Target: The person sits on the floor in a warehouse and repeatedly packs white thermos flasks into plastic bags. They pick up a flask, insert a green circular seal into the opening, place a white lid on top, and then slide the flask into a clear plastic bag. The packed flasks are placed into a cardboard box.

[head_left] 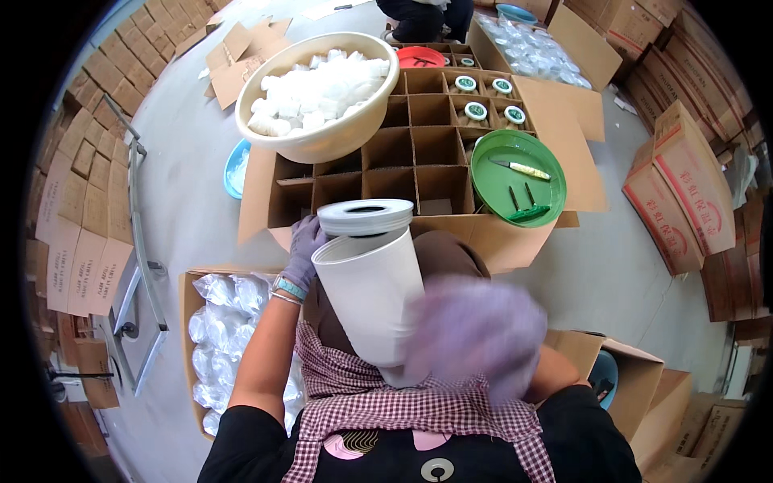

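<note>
A tall pale-grey cylindrical container (370, 294) leans in my lap, its mouth toward the cardboard box. Over the mouth sits a white ring-shaped lid (365, 217), tilted and raised from the rim on one side. My left hand (304, 248), in a purple-grey glove, is closed at the lid's left edge; its fingertips are partly hidden behind it. Gloved as well, my right hand (483, 334) is smeared by motion beside the container's lower right side. Its fingers and anything in them cannot be made out.
Ahead stands a divided cardboard box (439, 145) with several lidded flasks. On it rest a cream basin (354, 141) of white caps and a green tray (491, 173) with a knife. A carton of plastic-wrapped pieces (213, 330) is at my left; a person (423, 20) crouches beyond.
</note>
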A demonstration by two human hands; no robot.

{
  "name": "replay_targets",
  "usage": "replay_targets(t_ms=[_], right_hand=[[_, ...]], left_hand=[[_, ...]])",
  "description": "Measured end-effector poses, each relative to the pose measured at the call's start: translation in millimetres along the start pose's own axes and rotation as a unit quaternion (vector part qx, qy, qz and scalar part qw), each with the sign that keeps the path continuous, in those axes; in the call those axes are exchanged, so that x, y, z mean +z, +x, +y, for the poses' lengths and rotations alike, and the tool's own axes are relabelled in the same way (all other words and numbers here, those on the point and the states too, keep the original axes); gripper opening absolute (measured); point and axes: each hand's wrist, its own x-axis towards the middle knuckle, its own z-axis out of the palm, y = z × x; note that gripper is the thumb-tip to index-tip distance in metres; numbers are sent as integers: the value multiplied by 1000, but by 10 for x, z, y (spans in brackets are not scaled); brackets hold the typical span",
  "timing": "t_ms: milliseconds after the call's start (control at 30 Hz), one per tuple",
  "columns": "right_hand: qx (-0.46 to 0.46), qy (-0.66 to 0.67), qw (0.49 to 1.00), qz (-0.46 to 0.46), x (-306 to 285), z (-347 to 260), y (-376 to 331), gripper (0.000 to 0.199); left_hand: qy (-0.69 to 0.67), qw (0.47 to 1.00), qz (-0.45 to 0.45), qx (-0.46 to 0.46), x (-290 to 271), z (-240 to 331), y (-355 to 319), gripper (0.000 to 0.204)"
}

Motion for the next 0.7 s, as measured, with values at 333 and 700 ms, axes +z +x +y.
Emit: replay_targets(t_ms=[333, 700], right_hand=[[230, -13, 970, -82, 15, 731, 196, 52], [277, 198, 939, -54, -9, 857, 325, 34]], left_hand=[[-560, 825, -63, 37, 14, 1156, 206, 62], [-506, 861, -45, 23, -324, 1472, 136, 76]])
